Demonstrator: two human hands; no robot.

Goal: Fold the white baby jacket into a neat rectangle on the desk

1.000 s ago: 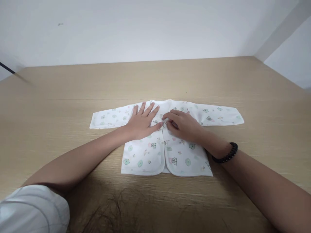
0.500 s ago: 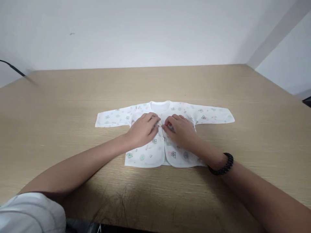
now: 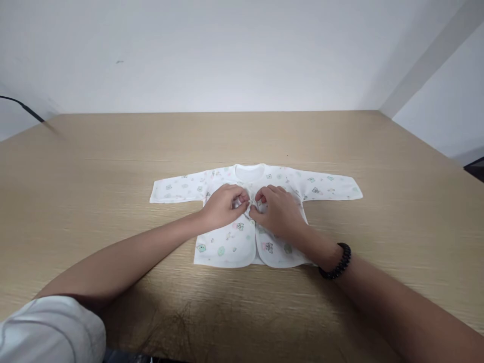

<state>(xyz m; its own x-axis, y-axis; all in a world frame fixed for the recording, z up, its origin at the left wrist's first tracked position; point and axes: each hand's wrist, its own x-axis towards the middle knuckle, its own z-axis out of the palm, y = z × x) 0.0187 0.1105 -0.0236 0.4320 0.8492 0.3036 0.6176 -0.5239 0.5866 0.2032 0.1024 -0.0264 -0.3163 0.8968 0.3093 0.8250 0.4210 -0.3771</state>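
Note:
A white baby jacket (image 3: pixel 227 252) with small printed animals lies face up, its sleeves spread to both sides and its neckline at the far end. My left hand (image 3: pixel 226 205) pinches the front edge of the jacket near mid-chest, fingers bent toward the thumb. Opposite it, my right hand (image 3: pixel 278 209) has its thumb and forefinger at the other front edge, close to my left fingertips. A small button (image 3: pixel 252 222) shows on the placket just below the hands. Below that, the two rounded front panels part slightly at the hem. My fingers partly hide the fabric between them.
The jacket rests on a wood-grain table (image 3: pixel 113 146) that meets a white wall (image 3: pixel 242 55) at the back. A black cable (image 3: pixel 22 106) comes in at the far left. A dark object (image 3: pixel 475 168) stands at the right edge.
My right thumb and forefinger have moved apart a little, and my left fingers have shifted slightly at the placket. The whole view has tilted a little, so the jacket appears lower.

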